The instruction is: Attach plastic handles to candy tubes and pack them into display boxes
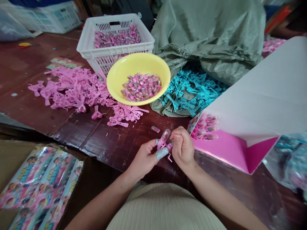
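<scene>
My left hand (145, 158), its thumb and a finger wrapped in grey tape, is closed on a pink plastic piece (161, 145). A clear rounded capsule (165, 135) stands up from that piece. Fingers curled, my right hand (182, 148) presses against the piece's right side, where a small pink-and-blue end shows; the rest is hidden by the fingers. On the table just beyond my left hand lies a small clear tube with pink contents (155, 129). A yellow bowl (115, 81) of similar small tubes stands farther back.
Behind the bowl is a white crate (96, 54) of clear-and-pink pieces. Pink plastic pieces (72, 86) are heaped left, turquoise ones (192, 89) spill from a grey-green sack (208, 28). At right, a pink-lined box (223, 150) holds finished-looking capsules; at lower left, a carton contains printed packs (43, 179).
</scene>
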Action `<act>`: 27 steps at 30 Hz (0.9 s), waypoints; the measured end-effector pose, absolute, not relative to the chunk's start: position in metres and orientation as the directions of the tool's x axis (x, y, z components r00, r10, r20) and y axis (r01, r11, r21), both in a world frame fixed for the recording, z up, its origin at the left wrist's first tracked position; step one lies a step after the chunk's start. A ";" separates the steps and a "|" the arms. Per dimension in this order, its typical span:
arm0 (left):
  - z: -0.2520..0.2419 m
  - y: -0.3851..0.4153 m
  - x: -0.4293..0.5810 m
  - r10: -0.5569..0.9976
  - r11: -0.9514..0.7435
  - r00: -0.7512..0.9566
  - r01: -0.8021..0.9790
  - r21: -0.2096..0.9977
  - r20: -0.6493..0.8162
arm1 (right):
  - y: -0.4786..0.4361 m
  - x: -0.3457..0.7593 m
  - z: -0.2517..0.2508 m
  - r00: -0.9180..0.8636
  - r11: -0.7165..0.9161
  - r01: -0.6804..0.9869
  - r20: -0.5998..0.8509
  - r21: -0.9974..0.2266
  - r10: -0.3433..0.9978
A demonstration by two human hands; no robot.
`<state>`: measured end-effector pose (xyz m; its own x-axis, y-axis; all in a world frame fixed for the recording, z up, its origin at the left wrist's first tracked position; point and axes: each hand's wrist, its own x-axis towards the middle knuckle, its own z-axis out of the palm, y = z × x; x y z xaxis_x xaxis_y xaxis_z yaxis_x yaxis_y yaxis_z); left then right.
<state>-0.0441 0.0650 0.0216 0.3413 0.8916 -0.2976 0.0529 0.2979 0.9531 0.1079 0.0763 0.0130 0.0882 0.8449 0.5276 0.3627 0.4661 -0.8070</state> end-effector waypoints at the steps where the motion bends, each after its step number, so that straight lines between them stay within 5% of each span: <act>1: 0.022 0.065 -0.044 0.890 0.295 0.350 0.045 0.955 -0.291 | 0.076 0.107 0.014 0.070 0.494 0.359 0.550 -0.792 0.832; 4: 0.024 0.066 -0.045 0.896 0.265 0.365 0.012 0.964 -0.251 | 0.073 0.112 0.023 -0.026 0.483 0.328 0.503 -0.812 0.864; 8: 0.027 0.073 -0.053 0.893 0.221 0.392 0.041 0.974 -0.219 | 0.064 0.139 0.039 -0.255 0.300 0.207 0.244 -0.931 0.936; 11: 0.029 0.077 -0.060 0.873 0.147 0.442 0.162 0.976 -0.205 | 0.058 0.161 0.045 -0.394 0.210 0.282 0.087 -0.936 0.915; 19: 0.032 0.073 -0.066 0.862 -0.041 0.484 0.361 0.932 -0.149 | 0.052 0.170 0.045 -0.363 0.078 0.476 -0.115 -0.876 0.924; 23: 0.031 0.069 -0.064 0.857 -0.043 0.498 0.329 0.943 -0.135 | 0.049 0.169 0.046 -0.397 0.172 0.477 -0.037 -0.862 0.917; 27: 0.032 0.065 -0.063 0.863 -0.060 0.494 0.307 0.950 -0.105 | 0.048 0.166 0.042 -0.372 0.051 0.522 -0.174 -0.851 0.912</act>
